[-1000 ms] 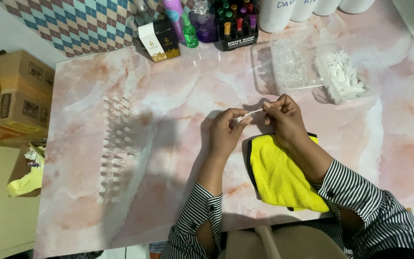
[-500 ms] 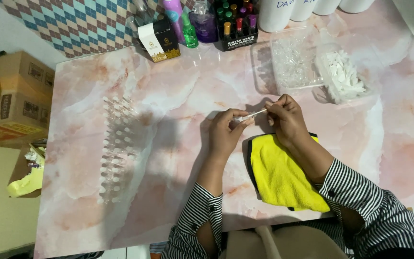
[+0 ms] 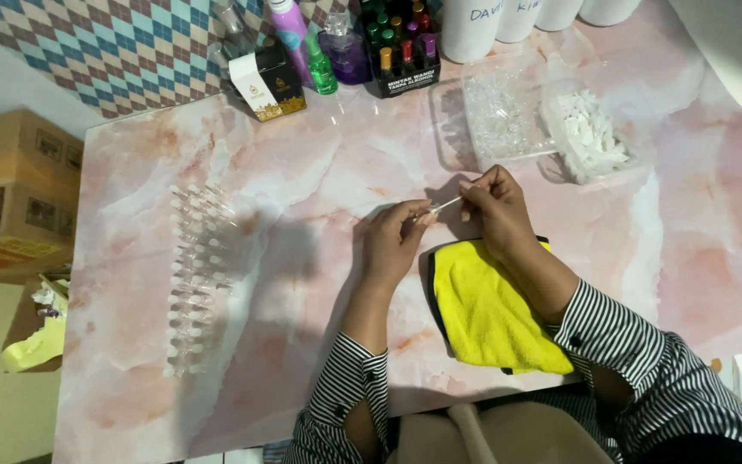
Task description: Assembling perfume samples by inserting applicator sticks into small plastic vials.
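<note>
My left hand [image 3: 395, 243] and my right hand [image 3: 493, 209] meet above the pink marble table [image 3: 285, 172], both pinching one small clear vial with a thin white stick [image 3: 442, 205] between the fingertips. The left holds the vial end, the right holds the thin stick end. A yellow cloth [image 3: 483, 309] lies on the table under my right wrist. Both sleeves are black and white striped.
Rows of small clear vials [image 3: 195, 275] lie at the left. A clear tray of clear parts [image 3: 500, 116] and a tray of white parts [image 3: 592, 136] stand at the back right. Bottles [image 3: 341, 47] and a small box [image 3: 268, 86] line the back. Cardboard boxes [image 3: 10, 198] sit left of the table.
</note>
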